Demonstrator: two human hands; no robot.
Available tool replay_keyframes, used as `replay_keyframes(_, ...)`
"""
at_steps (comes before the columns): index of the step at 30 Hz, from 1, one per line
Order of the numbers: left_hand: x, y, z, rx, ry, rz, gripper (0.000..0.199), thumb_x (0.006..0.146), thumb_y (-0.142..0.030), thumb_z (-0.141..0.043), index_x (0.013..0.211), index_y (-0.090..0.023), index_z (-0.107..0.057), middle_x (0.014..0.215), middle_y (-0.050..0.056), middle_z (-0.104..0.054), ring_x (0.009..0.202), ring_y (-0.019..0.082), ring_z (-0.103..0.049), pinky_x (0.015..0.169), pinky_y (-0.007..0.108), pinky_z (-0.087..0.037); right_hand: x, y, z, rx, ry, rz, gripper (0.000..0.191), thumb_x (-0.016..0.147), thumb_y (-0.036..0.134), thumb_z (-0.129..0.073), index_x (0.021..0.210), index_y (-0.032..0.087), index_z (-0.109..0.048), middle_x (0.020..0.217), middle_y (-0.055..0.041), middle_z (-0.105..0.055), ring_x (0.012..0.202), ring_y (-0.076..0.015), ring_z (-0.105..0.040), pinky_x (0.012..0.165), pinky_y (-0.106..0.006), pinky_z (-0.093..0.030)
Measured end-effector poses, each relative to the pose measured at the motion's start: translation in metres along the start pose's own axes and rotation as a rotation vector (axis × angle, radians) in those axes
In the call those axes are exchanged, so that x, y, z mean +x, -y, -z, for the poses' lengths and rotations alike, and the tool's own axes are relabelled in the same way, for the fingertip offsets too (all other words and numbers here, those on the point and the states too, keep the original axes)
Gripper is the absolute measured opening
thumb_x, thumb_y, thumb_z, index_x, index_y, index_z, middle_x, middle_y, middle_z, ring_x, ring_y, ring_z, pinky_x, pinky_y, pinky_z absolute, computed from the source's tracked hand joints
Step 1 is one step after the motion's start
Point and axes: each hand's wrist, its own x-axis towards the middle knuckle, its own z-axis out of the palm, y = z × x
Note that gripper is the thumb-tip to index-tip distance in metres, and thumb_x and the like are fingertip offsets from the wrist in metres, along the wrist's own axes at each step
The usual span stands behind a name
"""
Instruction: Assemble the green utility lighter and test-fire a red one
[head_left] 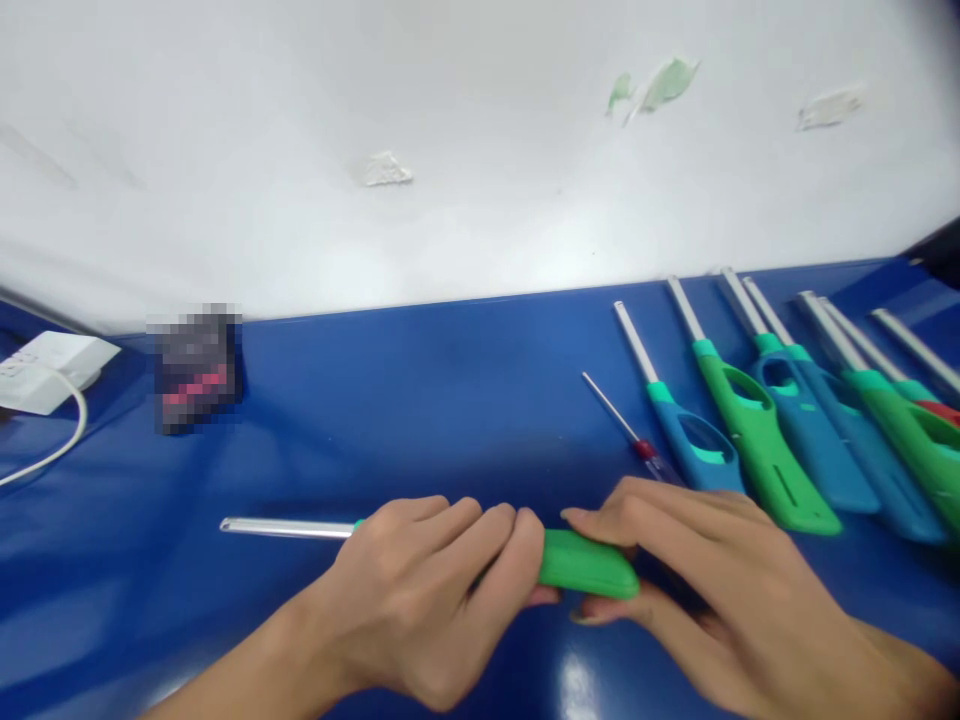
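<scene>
A green gas lighter (589,563) with a long metal barrel lies crosswise between my hands, its barrel pointing left. My left hand (442,590) is wrapped round the middle of its body and hides the trigger area. At the rounded butt end, my right hand (720,580) has its thumb and fingers around the green casing. The fingertips touch or nearly touch it. Just beyond my right hand lies a thin screwdriver (619,415), its dark red handle partly hidden by the fingers.
Several gas lighters lie in a row on the right, among them a blue one (694,440) and a green one (772,445). At the left are a blurred dark box (196,375) and a white socket block (56,365) with a cable. A white wall (480,220) rises behind the blue table (420,400).
</scene>
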Motion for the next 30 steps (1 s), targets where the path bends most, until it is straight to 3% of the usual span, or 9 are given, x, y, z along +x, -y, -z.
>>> replay_keyframes(5, -0.002, 0.001, 0.001, 0.011, 0.015, -0.027, 0.048, 0.134, -0.018, -0.037, 0.109, -0.004, -0.076, 0.077, 0.005, -0.081, 0.054, 0.015, -0.075, 0.045, 0.034, -0.053, -0.009, 0.001, -0.006, -0.047, -0.024, 0.003, 0.036, 0.115, 0.056, -0.079, 0.136, 0.028, -0.089, 0.101, -0.0082, -0.088, 0.091, -0.0283, -0.087, 0.08, -0.036, -0.073)
replay_keyframes(11, -0.003, 0.003, 0.01, -0.009, 0.09, -0.018, 0.057, 0.134, -0.019, -0.033, 0.105, -0.005, -0.079, 0.077, 0.004, -0.08, 0.054, 0.015, -0.07, 0.046, 0.035, -0.05, 0.003, 0.005, -0.006, -0.071, -0.042, 0.067, 0.027, 0.125, 0.048, -0.068, 0.137, 0.029, -0.082, 0.098, -0.004, -0.09, 0.085, -0.0243, -0.09, 0.077, -0.032, -0.072)
replay_keyframes(13, -0.005, 0.013, 0.02, -0.053, 0.145, 0.044, 0.058, 0.135, -0.025, -0.035, 0.103, -0.009, -0.08, 0.078, 0.003, -0.078, 0.057, 0.017, -0.068, 0.049, 0.036, -0.05, 0.01, 0.003, -0.005, -0.099, -0.06, 0.103, 0.026, 0.13, 0.044, -0.058, 0.142, 0.028, -0.076, 0.101, -0.0009, -0.091, 0.083, -0.0201, -0.091, 0.074, -0.029, -0.07)
replay_keyframes(16, -0.012, 0.037, 0.038, -0.103, 0.177, 0.267, 0.046, 0.132, -0.034, -0.051, 0.108, -0.011, -0.083, 0.086, 0.005, -0.08, 0.067, 0.02, -0.071, 0.056, 0.035, -0.052, 0.019, -0.001, -0.005, -0.157, -0.046, 0.124, 0.025, 0.134, 0.037, -0.051, 0.144, 0.028, -0.071, 0.108, 0.0017, -0.092, 0.085, -0.0166, -0.092, 0.074, -0.029, -0.07)
replay_keyframes(19, -0.023, 0.06, 0.05, -0.129, 0.222, 0.409, 0.031, 0.128, -0.026, -0.059, 0.115, -0.013, -0.084, 0.103, 0.006, -0.082, 0.076, 0.018, -0.075, 0.068, 0.031, -0.058, 0.03, 0.0, -0.013, -0.151, 0.028, 0.175, 0.032, 0.135, 0.036, -0.043, 0.139, 0.029, -0.074, 0.117, 0.0006, -0.092, 0.096, -0.0176, -0.094, 0.073, -0.029, -0.07)
replay_keyframes(24, -0.038, 0.072, 0.045, -0.24, 0.311, 0.495, 0.029, 0.124, -0.016, -0.059, 0.109, -0.017, -0.084, 0.106, 0.004, -0.076, 0.082, 0.016, -0.077, 0.079, 0.029, -0.061, 0.054, 0.012, -0.041, -0.067, 0.13, 0.195, 0.043, 0.136, 0.042, -0.033, 0.141, 0.029, -0.074, 0.12, -0.0034, -0.089, 0.095, -0.0206, -0.092, 0.063, -0.033, -0.064)
replay_keyframes(30, -0.044, 0.071, 0.037, -0.285, 0.338, 0.519, 0.035, 0.124, -0.016, -0.056, 0.101, -0.017, -0.083, 0.092, 0.001, -0.066, 0.078, 0.018, -0.068, 0.073, 0.031, -0.053, 0.076, 0.017, -0.069, -0.011, 0.175, 0.178, 0.037, 0.135, 0.038, -0.043, 0.112, 0.029, -0.07, 0.101, 0.0012, -0.078, 0.071, -0.0162, -0.08, 0.057, -0.03, -0.05)
